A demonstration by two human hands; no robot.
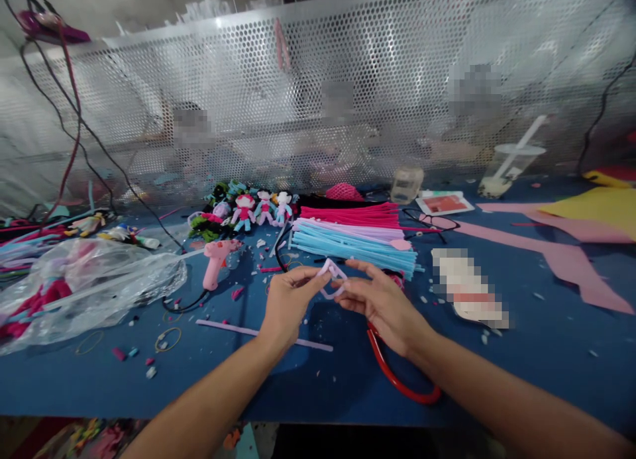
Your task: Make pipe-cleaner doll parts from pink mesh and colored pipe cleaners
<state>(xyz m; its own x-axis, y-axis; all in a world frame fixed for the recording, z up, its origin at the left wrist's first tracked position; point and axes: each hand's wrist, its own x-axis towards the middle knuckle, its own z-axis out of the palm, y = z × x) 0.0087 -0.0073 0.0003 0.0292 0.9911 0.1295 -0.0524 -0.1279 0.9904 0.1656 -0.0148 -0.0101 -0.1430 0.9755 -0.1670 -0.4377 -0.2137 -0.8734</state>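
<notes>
A lilac pipe cleaner [326, 293], bent into a small angular loop, is held up over the table between my two hands. My left hand [293, 300] pinches its left side between thumb and fingers. On the right side, the fingers of my right hand [375, 300] are closed on the same loop. Beneath my left wrist lies a straight lilac pipe cleaner [228, 326], partly covered by the arm. Red-handled scissors [397, 379] rest under my right forearm, their blades hidden. Just beyond my hands are bundles of blue pipe cleaners [348, 242] and pink pipe cleaners [352, 215].
A pink glue gun [216, 263] with a black cord stands left of my hands. Several small dolls [264, 207] sit behind it. Farther left is a clear plastic bag [124, 273]. A drink cup [511, 167] and pink sheet [566, 260] are on the right; a perforated metal screen [298, 114] borders the back.
</notes>
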